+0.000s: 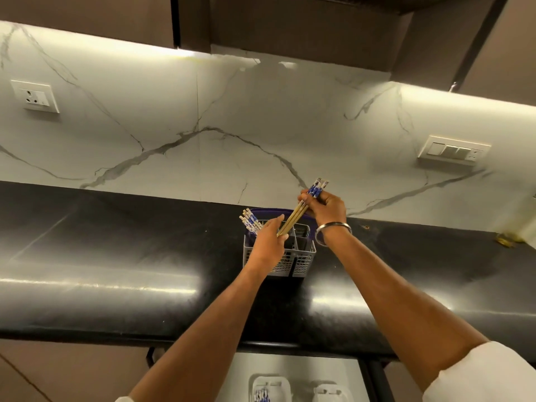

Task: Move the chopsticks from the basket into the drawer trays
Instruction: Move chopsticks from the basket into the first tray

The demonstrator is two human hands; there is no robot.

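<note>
A grey slotted cutlery basket [301, 258] with a purple handle stands on the black counter. Several chopsticks [251, 222] with blue-and-white tops stand in its left compartment. My right hand [326, 207] grips a small bundle of wooden chopsticks [298, 210] near their patterned tops, held slanted above the basket. My left hand [268, 242] is over the basket, fingers extended, touching the lower tips of that bundle. Below the counter edge, the open drawer shows two white trays [268, 385]; the left one holds some blue-patterned chopsticks [262, 395].
The glossy black counter [116, 256] runs the frame's width, backed by a white marble wall with a socket [36, 95] at left and a switch plate [452, 150] at right. Dark cabinets hang overhead. A small golden object [506, 239] sits at the counter's far right.
</note>
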